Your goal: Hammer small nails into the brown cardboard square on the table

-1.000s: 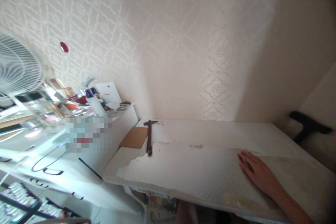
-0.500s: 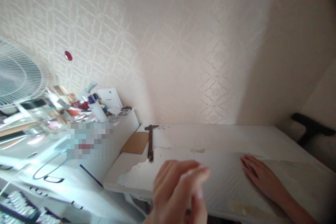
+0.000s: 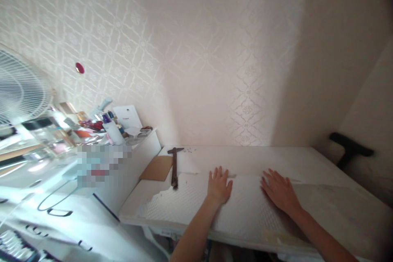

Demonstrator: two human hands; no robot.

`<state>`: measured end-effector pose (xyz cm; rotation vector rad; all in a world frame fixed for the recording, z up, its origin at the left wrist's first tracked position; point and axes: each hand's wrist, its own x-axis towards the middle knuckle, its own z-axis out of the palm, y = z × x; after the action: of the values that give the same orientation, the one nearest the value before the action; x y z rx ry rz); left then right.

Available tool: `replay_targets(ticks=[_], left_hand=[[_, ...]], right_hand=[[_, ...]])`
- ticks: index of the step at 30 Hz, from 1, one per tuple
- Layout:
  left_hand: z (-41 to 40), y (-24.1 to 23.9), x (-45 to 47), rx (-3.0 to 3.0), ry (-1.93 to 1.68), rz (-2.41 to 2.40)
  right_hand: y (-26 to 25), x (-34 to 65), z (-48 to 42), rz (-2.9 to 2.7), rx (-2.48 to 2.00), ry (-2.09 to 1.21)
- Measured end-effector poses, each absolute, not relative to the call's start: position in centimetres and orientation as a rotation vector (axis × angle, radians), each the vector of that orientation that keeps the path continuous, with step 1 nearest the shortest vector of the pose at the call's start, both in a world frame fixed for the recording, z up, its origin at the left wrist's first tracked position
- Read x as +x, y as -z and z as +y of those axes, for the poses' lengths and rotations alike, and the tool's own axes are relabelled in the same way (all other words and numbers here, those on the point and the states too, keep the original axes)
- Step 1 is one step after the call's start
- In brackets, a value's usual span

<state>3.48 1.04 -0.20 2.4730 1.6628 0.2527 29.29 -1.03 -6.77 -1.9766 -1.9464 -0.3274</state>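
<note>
Palm down, my left hand (image 3: 219, 186) lies on the white table (image 3: 245, 157) with its fingers spread. My right hand (image 3: 279, 190) also rests flat, to the right of it, fingers stretched out toward the wall. Under both hands is a white textured sheet (image 3: 172, 204) with a torn-looking left edge. A hammer (image 3: 175, 168) with a dark, rusty-looking head and handle lies to the left of my left hand. Beside it is a flat brown board (image 3: 157, 168). Several tiny dark bits (image 3: 189, 150), too small to name, lie near the hammer's head. Neither hand holds anything.
At the left, a white drawer cabinet (image 3: 135, 163) carries bottles (image 3: 113, 130), a white box (image 3: 127, 117) and other small items. A fan (image 3: 21, 86) stands behind them. A black armrest-like part (image 3: 351, 147) is at the table's right end. Patterned wallpaper (image 3: 202, 69) covers the wall behind.
My left hand has come down from its raised, curled pose above the front edge and now lies flat on the sheet. My right hand has shifted slightly left.
</note>
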Motion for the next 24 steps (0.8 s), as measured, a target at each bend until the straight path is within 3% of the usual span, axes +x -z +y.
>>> replay_targets(ticks=[11, 18, 24], left_hand=[[1.2, 0.4, 3.2, 2.466, -0.265, 1.657], [3.3, -4.0, -3.4, 2.258, -0.78, 1.879], [4.4, -6.0, -14.4, 1.93, -0.363, 2.474]], right_hand=[[6.8, 27.5, -0.6, -1.925, -2.044, 0.199], [7.2, 27.4, -0.7, -1.926, -2.007, 0.249], [7.5, 27.7, -0.6, -1.925, -1.97, 0.293]])
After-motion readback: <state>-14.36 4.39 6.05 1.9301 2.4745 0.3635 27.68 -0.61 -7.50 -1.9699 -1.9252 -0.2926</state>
